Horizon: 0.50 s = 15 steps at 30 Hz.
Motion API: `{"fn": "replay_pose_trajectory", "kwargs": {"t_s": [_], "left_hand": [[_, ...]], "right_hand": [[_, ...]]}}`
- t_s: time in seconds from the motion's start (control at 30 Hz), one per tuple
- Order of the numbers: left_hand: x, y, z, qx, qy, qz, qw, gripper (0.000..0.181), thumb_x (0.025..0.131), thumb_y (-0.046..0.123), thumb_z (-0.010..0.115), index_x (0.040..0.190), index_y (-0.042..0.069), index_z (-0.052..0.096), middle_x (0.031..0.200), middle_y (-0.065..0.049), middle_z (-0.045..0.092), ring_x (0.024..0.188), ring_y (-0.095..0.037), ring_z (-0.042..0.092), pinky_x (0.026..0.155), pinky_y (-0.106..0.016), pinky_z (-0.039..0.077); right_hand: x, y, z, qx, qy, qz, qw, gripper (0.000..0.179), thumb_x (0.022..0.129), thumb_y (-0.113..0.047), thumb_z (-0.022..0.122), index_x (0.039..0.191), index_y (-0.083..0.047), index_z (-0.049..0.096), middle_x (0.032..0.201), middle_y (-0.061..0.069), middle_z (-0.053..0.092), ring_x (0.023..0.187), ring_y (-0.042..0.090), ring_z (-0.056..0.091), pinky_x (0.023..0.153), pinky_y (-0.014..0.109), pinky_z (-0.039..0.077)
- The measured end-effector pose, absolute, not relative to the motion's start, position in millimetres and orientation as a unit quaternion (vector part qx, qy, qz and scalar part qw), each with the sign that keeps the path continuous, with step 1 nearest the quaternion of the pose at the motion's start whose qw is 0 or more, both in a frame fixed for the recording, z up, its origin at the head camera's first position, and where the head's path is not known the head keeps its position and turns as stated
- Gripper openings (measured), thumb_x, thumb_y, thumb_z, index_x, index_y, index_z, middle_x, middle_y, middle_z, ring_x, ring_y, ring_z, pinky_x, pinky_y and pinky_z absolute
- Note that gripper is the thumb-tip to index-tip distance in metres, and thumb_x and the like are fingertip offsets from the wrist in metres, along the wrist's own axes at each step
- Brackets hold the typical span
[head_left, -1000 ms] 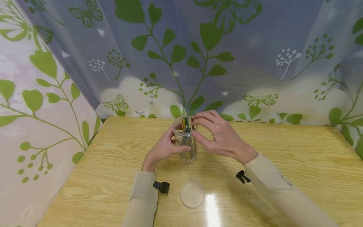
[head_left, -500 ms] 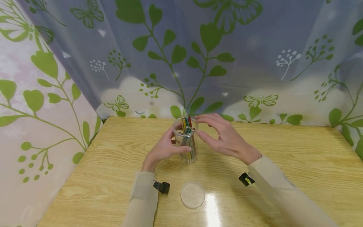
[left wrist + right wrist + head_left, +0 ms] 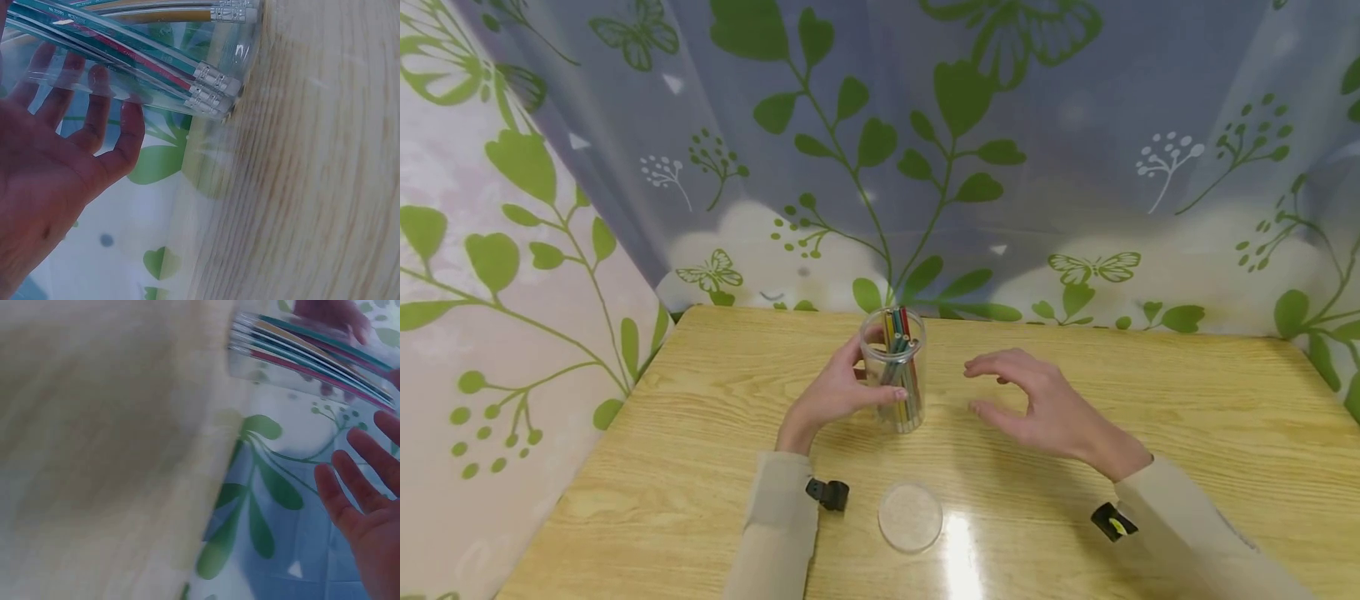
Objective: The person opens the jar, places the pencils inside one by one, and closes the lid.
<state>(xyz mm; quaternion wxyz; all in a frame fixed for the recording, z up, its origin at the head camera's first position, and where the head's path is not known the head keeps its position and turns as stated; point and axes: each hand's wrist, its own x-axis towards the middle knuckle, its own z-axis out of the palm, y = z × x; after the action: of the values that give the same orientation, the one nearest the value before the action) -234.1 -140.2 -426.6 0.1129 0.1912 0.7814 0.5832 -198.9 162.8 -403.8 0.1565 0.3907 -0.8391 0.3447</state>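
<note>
A clear plastic jar (image 3: 919, 379) stands upright on the wooden table, its mouth uncovered. Several pencils (image 3: 901, 333) in green, yellow and red lean inside it. My left hand (image 3: 831, 390) grips the jar from the left, thumb across the front and fingers behind. In the left wrist view, the pencils' (image 3: 150, 62) metal bands and white erasers point down at the jar's base. To the right of the jar and apart from it, my right hand (image 3: 1037, 400) holds nothing, its fingers loosely bent. The right wrist view shows that hand's fingers (image 3: 359, 481) spread beside the jar.
A round clear lid (image 3: 910, 517) lies flat on the table (image 3: 700, 467) in front of the jar. Behind the table's far edge hangs a curtain (image 3: 880, 208) printed with leaves and butterflies, and another printed cloth (image 3: 512, 333) hangs at the left.
My right hand has left the jar's rim and moved right and toward me, coming away with nothing in it. The left hand and the jar have stayed in place.
</note>
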Motion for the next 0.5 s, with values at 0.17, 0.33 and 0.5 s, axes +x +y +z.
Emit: {"fn": "replay_pose_trajectory", "kwargs": {"t_s": [0.17,0.33,0.5], "left_hand": [[-234.6,-140.4,-426.3,0.201,0.784,0.578,0.105,0.089,0.081,0.02,0.087,0.155,0.034,0.038,0.145,-0.003,0.052,0.122,-0.034,0.058,0.091,-0.047,0.057],[-234.1,-140.2,-426.2,0.205,0.782,0.579,0.103,0.089,0.081,0.02,0.086,0.155,0.035,0.038,0.146,-0.003,0.051,0.123,-0.033,0.057,0.092,-0.048,0.056],[-234.7,-139.9,-426.5,0.204,0.781,0.58,0.106,0.089,0.081,0.021,0.087,0.155,0.032,0.037,0.145,-0.005,0.051,0.121,-0.033,0.059,0.092,-0.047,0.057]], "right_hand": [[-186.3,168.0,-420.7,0.416,-0.834,0.337,0.131,0.038,0.083,-0.011,0.081,0.118,-0.019,0.069,0.121,0.002,0.072,0.111,0.019,0.067,0.083,0.037,0.059],[-172.5,165.4,-432.8,0.438,-0.829,0.332,0.105,0.042,0.083,-0.016,0.084,0.121,-0.022,0.068,0.123,-0.002,0.071,0.114,0.017,0.066,0.091,0.042,0.058],[-156.6,157.5,-439.1,0.44,-0.843,0.305,0.051,0.042,0.087,-0.033,0.082,0.125,-0.022,0.067,0.13,-0.002,0.068,0.12,0.017,0.064,0.096,0.044,0.057]]}}
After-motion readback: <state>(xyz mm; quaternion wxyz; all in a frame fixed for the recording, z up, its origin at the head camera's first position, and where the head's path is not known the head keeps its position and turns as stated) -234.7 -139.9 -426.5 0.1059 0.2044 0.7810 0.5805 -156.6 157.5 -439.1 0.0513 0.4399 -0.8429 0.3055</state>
